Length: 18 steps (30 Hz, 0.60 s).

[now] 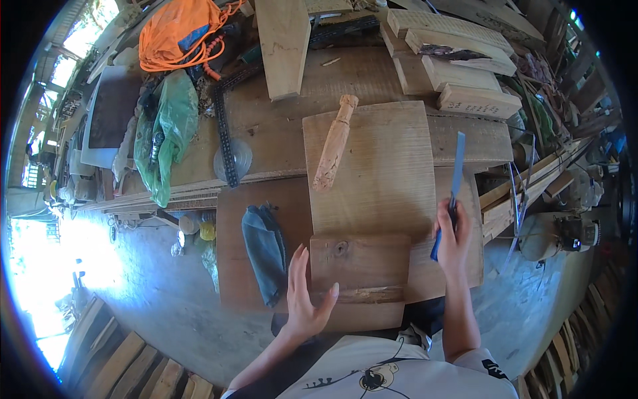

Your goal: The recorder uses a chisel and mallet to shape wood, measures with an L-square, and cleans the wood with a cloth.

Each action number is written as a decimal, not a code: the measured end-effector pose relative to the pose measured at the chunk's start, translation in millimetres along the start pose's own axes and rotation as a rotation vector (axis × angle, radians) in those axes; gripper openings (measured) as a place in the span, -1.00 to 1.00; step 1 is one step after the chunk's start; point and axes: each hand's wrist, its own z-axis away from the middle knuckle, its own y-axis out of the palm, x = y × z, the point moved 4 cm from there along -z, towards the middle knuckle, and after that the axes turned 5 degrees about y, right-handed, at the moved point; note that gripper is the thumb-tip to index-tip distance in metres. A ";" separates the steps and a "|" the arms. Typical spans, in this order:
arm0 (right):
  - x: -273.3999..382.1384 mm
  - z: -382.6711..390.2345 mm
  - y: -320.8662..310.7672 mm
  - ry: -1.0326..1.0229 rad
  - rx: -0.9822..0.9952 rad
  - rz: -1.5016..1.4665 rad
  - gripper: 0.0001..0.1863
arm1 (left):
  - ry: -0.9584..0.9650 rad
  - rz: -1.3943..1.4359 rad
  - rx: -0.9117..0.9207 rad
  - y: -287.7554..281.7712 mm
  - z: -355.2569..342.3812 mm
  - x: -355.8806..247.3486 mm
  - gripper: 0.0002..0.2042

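shirt [425, 372] nearest, right fingers [448, 223] clamp a bladed tool [458, 163] projecting forward, left fingers [298, 271] spread near brown board [365, 263].

Free passage lies between my 2 hands, left hand [307, 310] and right hand [454, 236], above the small brown board [360, 259]. Blue cloth [263, 253] bounds the left; the carved stick [334, 147] obstructs the pale board's [392, 173] left half, its right half being unobstructed.

My head-worn fisheye looks steeply down over my white printed fabric shirt [442, 376] at a flat brown wooden workbench [269, 136] within arm's reach.
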 end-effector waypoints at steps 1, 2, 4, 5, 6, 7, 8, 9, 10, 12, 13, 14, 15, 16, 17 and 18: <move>0.6 9.3 -1.3 0.013 0.004 0.005 -0.77 | 0.016 0.018 0.035 0.2 5.3 1.0 -0.12; 1.5 19.7 -0.2 -0.018 0.028 -0.030 -0.77 | 0.018 0.029 0.066 0.4 11.2 0.8 -0.08; -1.6 43.6 5.0 -0.040 0.028 -0.114 -0.77 | 0.020 0.057 0.128 1.3 23.5 -2.5 0.00; -3.5 54.2 6.2 -0.024 0.047 -0.133 -0.77 | 0.046 0.019 0.182 1.3 29.3 -5.0 0.06; -6.0 64.7 8.4 -0.007 0.067 -0.155 -0.76 | 0.071 -0.023 0.237 0.2 34.8 -7.0 0.11; -8.6 73.5 10.6 0.008 0.088 -0.194 -0.75 | 0.117 -0.063 0.271 -1.3 38.9 -9.1 0.16; -11.0 80.6 13.2 0.015 0.107 -0.185 -0.75 | 0.093 -0.075 0.335 -1.2 42.6 -7.8 0.20; -13.4 85.8 16.5 0.019 0.129 -0.191 -0.74 | 0.088 -0.083 0.377 -1.6 45.3 -6.7 0.23; -14.7 90.0 20.4 0.010 0.160 -0.205 -0.74 | 0.069 -0.094 0.415 -1.6 47.1 -4.5 0.26; -17.9 92.9 23.4 0.070 0.162 -0.219 -0.76 | 0.084 -0.089 0.406 -1.2 46.4 -2.1 0.25; -18.1 92.5 24.2 0.096 0.159 -0.251 -0.77 | 0.085 -0.079 0.393 0.3 44.4 -0.7 0.24; -16.9 90.3 24.4 0.104 0.151 -0.231 -0.77 | 0.121 -0.056 0.351 2.0 40.8 -1.0 0.24; -14.8 87.2 24.5 0.111 0.144 -0.212 -0.77 | 0.153 -0.032 0.306 4.1 35.7 -1.3 0.23; -11.0 83.1 23.2 0.102 0.128 -0.145 -0.77 | 0.206 0.001 0.253 5.3 29.7 -3.1 0.23; -7.4 76.9 22.8 0.094 0.104 -0.113 -0.76 | 0.225 -0.036 0.245 8.0 22.1 -2.8 0.22; -3.5 71.0 22.2 0.087 0.080 -0.081 -0.76 | 0.262 -0.061 0.227 10.3 12.4 -2.3 0.22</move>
